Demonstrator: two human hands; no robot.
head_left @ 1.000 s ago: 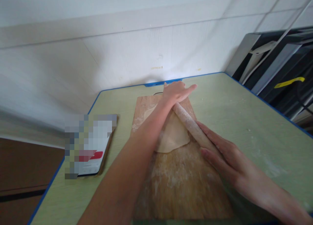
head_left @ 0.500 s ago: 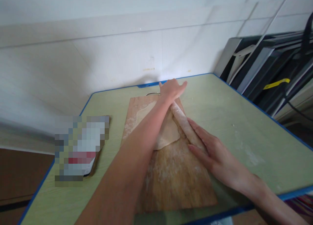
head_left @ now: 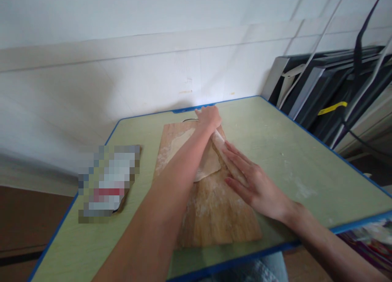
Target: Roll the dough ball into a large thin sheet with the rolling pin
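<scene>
A floured rolling pin [head_left: 219,140] lies slantwise along the right side of a wooden cutting board [head_left: 219,220]. My left hand [head_left: 209,117] is at its far end, fingers curled over it; the forearm crosses the board and hides part of the dough. My right hand [head_left: 249,177] is on the pin's near part, fingers long across it and thumb on the left side. A thin, flat sheet of dough [head_left: 210,165] is spread on the board, its right edge close beside the pin. Loose flour dusts the wood around it.
The board rests on a pale green table [head_left: 137,137] with blue edging. A blurred-out flat object [head_left: 114,175] lies to the left. A white wall [head_left: 147,81] stands behind. Dark flat panels [head_left: 318,86] and cables lean beyond the right edge.
My left hand's spread thumb and little finger have drawn in. My right hand has slid farther up the pin, its fingers now lying across it. The view has shifted slightly.
</scene>
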